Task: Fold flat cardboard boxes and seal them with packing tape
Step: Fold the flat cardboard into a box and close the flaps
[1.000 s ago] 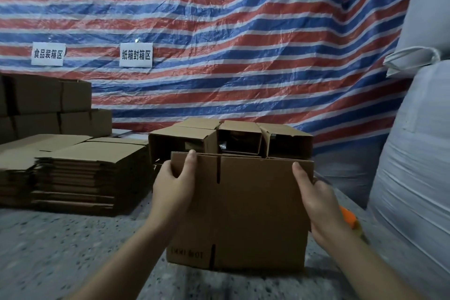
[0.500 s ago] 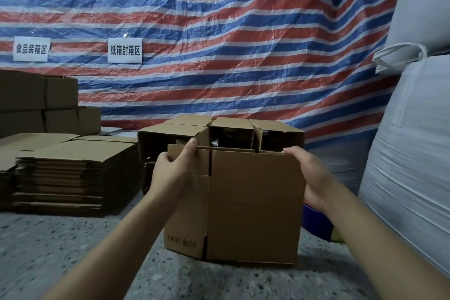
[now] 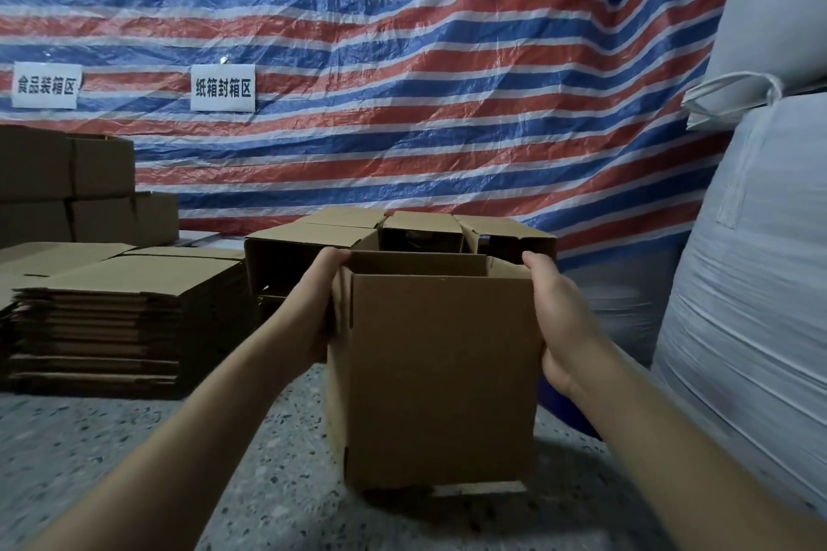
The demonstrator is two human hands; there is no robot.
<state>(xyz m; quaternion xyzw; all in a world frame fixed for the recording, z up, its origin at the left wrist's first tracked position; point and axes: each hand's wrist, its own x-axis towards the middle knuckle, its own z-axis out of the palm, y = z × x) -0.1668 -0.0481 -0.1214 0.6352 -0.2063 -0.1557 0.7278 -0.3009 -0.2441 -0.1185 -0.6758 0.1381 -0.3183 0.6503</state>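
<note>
Two white wall signs at ten o'clock reading 食品装箱区 (image 3: 46,85) and 纸箱封箱区 (image 3: 223,87), my left hand (image 3: 313,309) and right hand (image 3: 559,318) gripping the cardboard box (image 3: 441,376) at centre on the speckled table (image 3: 134,461), box now squared open from flat, printed side turned away

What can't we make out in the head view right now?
- Box inside and far wall: hidden by its own near panel.
- Left hand fingers: wrapped behind the box's left side.
- Right hand fingertips: curled over the top right corner, hidden.
- Blue object right of the box: mostly covered by the right forearm, unidentifiable.
- Packing tape: none visible.
- Open boxes behind: interiors too dark.
</note>
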